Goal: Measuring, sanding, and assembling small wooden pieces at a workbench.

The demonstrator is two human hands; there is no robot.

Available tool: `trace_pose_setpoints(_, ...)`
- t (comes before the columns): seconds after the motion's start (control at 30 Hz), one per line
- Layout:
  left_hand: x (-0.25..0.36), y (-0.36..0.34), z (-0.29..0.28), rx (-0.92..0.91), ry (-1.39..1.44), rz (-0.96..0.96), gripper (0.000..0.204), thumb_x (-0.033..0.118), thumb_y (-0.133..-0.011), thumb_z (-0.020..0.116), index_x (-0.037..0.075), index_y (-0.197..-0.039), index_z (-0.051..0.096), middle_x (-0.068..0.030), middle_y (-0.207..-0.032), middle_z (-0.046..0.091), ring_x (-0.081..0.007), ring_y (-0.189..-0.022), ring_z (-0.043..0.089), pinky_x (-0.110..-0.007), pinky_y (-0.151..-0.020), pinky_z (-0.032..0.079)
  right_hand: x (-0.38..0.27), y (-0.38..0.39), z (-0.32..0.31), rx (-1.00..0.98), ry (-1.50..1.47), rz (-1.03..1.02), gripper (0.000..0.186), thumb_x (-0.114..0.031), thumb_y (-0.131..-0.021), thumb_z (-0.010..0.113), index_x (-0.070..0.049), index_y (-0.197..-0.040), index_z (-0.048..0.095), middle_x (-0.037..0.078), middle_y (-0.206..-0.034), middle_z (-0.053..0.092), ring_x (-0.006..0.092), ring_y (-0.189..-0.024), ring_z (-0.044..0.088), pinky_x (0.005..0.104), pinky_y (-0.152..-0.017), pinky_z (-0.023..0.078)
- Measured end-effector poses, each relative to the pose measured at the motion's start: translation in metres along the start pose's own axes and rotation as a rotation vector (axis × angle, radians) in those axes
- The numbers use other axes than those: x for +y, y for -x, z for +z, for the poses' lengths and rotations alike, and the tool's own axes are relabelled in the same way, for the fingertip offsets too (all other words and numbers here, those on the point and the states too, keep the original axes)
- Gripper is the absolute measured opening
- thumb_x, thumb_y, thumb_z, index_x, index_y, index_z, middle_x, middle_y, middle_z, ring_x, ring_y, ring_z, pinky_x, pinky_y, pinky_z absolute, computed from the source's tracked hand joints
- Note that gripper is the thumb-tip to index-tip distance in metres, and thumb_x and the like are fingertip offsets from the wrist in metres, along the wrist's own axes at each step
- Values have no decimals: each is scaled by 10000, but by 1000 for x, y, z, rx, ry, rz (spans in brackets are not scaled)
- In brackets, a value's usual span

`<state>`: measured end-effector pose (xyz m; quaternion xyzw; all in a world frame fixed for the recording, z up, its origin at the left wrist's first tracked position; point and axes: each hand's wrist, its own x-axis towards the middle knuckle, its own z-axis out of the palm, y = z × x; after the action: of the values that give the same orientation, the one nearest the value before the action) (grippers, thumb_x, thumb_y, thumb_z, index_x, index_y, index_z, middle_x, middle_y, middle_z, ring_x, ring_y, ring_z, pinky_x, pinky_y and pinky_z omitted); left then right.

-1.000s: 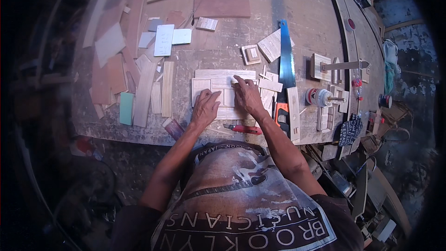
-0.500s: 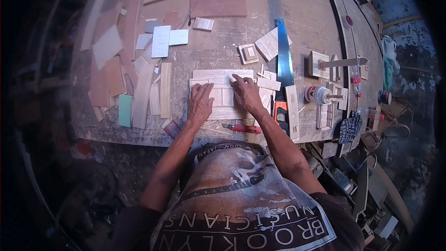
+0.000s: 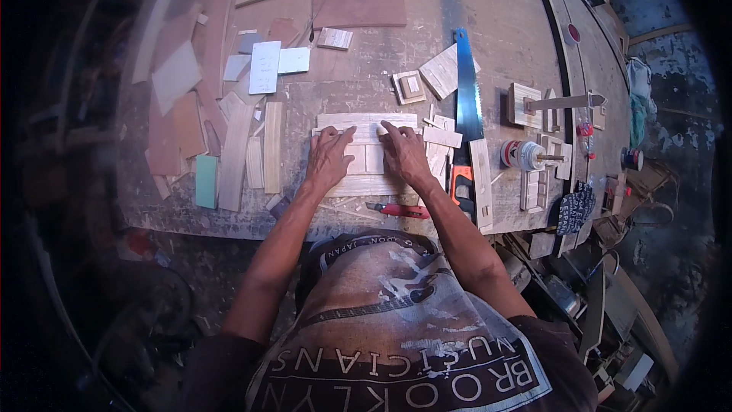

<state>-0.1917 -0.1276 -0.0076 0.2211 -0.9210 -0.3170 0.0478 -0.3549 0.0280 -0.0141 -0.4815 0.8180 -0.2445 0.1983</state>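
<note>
A small pale wooden panel (image 3: 374, 185), built from strips with rectangular sections between them, lies flat on the bench in front of me. Over its left side rests my left hand (image 3: 329, 160), fingers spread and index fingertip on a thin crosswise strip (image 3: 366, 133) near the far edge. My right hand (image 3: 406, 156) bears on the same strip from the right, its index finger bent and its thumb apart. Neither hand wraps round anything; the parts beneath the palms are hidden. Just nearer to me lies a red utility knife (image 3: 400, 210).
A handsaw (image 3: 467, 99) with an orange handle lies to the right, beside a white glue bottle (image 3: 522, 155) and a hammer (image 3: 564, 103). Wood offcuts (image 3: 240, 145) and a green piece (image 3: 206, 181) crowd the left. Small stacked blocks (image 3: 409, 87) sit beyond the panel.
My left hand has shifted slightly up and right, its index finger now reaching along the strip. The right hand stays nearly in place.
</note>
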Motion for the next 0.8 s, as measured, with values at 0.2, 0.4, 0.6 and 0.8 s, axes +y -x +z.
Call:
trace_pose_setpoints(0.2,-3,-1,1,-7,16,6,711,97,-722,800,112,-1379,531,-33,-1118,683,-243,-1114,528,-429,-989,345,-1,0,0,-4,6,-5,656,-97,-831,679,-119,-1441,439,67,-1117,710,303,-1119,556,470,-962,413)
trace_pose_setpoints(0.4,-2,-2,1,-12,-2,17,709,99,-722,800,93,-1377,528,-37,-1116,680,-238,-1095,530,-422,-988,339,1,1,1,-6,35,-4,665,-105,-837,679,-131,-1451,425,63,-1122,710,298,-1125,555,486,-964,409)
trace_pose_setpoints(0.6,-4,-4,2,-50,20,-4,717,93,-707,800,102,-1373,534,-35,-1122,680,-247,-1103,534,-438,-985,326,1,-1,1,-20,39,12,662,-116,-844,679,-128,-1454,421,50,-1135,712,294,-1132,554,485,-964,408)
trace_pose_setpoints(0.8,-4,-4,1,-48,-2,9,720,92,-704,799,96,-1373,535,-33,-1120,683,-242,-1092,537,-433,-993,324,0,0,0,-11,36,-1,655,-120,-850,676,-122,-1453,421,42,-1123,718,293,-1128,558,482,-958,408)
